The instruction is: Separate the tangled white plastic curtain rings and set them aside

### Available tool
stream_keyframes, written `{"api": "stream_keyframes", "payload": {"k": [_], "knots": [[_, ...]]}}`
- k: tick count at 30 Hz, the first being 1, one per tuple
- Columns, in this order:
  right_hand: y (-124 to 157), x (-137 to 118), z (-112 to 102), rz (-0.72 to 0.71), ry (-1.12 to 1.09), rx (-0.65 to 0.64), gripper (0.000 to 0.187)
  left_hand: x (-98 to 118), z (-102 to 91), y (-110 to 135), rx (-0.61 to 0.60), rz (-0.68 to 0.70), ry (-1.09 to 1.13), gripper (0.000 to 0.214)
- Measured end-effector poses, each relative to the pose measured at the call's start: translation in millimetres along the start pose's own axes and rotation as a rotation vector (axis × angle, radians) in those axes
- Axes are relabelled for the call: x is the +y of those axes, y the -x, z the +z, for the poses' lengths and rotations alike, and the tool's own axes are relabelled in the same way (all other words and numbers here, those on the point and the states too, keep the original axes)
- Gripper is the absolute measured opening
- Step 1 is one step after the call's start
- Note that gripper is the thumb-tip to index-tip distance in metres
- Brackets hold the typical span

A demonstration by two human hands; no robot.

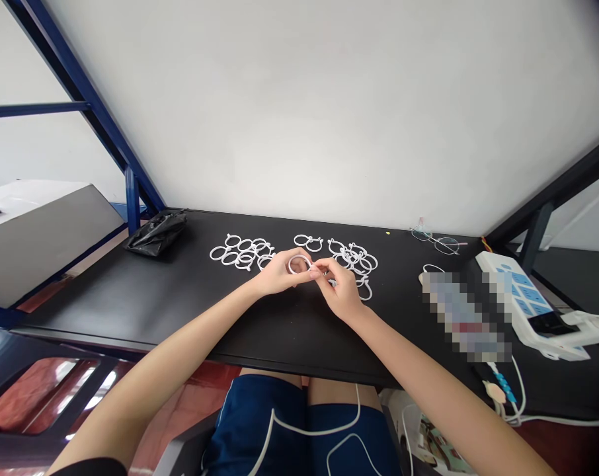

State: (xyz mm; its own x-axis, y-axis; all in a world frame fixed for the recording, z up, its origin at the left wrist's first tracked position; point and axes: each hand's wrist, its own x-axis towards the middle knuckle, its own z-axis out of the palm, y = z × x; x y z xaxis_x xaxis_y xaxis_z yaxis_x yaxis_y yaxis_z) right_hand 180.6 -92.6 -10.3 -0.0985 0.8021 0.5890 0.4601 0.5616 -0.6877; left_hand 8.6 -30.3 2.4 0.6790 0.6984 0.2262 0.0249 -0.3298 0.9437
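Note:
Above the middle of the black table, my left hand (282, 272) is closed around a white ring (299, 273), which looks like a curtain ring. My right hand (338, 285) pinches at the right side of that same ring, fingertips touching those of the left; any small part between them is hidden. Behind my left hand lies a loose group of white rings (237, 250) with small loops. More white rings (359, 258) are heaped behind my right hand and partly covered by it. Two rings (308, 242) lie between the groups.
A crumpled black plastic bag (158, 233) rests at the table's back left. On the right are eyeglasses (436, 241), a blurred-out phone-like object (463, 317) and a white power strip (525, 297) with a plug and cables. The black table (279, 337) meets a pale wall.

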Motion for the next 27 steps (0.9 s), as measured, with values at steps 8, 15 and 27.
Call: {"api": "stream_keyframes", "payload": {"k": [8,15,27], "knots": [[-0.3,0.1,-2.1,0.013,0.075,-0.102,0.03,7.3,1.4,0.8,0.012,-0.012,-0.05,0.036],[-0.1,-1.2,-4.1,0.01,0.052,-0.169,0.034,9.1,0.7,1.2,-0.005,-0.005,-0.065,0.037],[3.8,3.0,-3.7,-0.014,-0.012,-0.16,0.031,2.3,-0.3,2.1,-0.099,-0.012,0.03,0.034]]}}
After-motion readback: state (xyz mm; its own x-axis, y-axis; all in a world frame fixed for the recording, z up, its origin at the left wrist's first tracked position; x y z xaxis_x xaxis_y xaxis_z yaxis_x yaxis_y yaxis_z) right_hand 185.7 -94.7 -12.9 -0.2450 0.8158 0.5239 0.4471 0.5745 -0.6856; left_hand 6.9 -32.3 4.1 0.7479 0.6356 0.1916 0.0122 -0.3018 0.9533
